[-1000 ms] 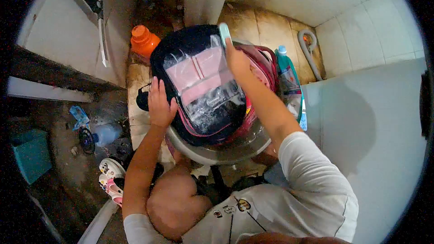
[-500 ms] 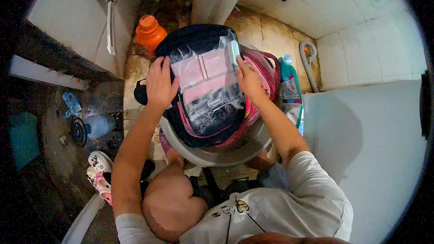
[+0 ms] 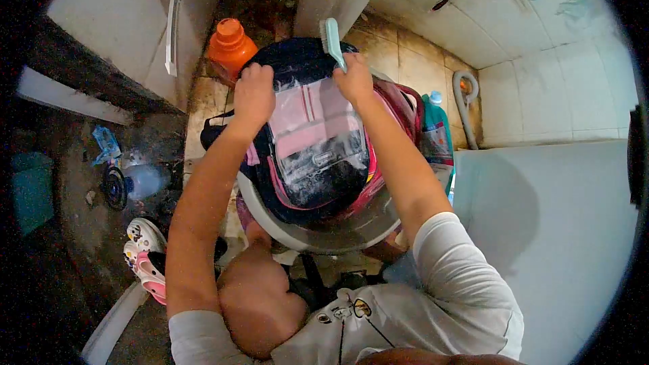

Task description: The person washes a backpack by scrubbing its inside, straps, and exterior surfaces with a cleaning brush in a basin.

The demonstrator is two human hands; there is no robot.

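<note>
A dark blue and pink backpack [image 3: 318,136], streaked with white suds, lies across a grey basin [image 3: 270,226]. My left hand [image 3: 255,94] is closed on its upper left edge, fingers curled over the fabric. In my right hand [image 3: 354,82] is a pale green scrub brush [image 3: 333,42], gripped by its handle. The brush head points away from me over the top of the backpack, with its bristles facing left. Beneath the backpack on the right, a second, red-pink bag [image 3: 405,111] shows in part.
An orange bottle [image 3: 231,47] stands behind the backpack on the left. To the right are a teal bottle [image 3: 436,128] and a grey hose [image 3: 466,105] by the tiled wall. Clogs [image 3: 145,250] and a clear plastic bottle [image 3: 145,182] lie on the left floor.
My right hand has moved the brush from the pack's right side up to its top. My left hand has shifted slightly up and right, and its fingers have curled over the edge.
</note>
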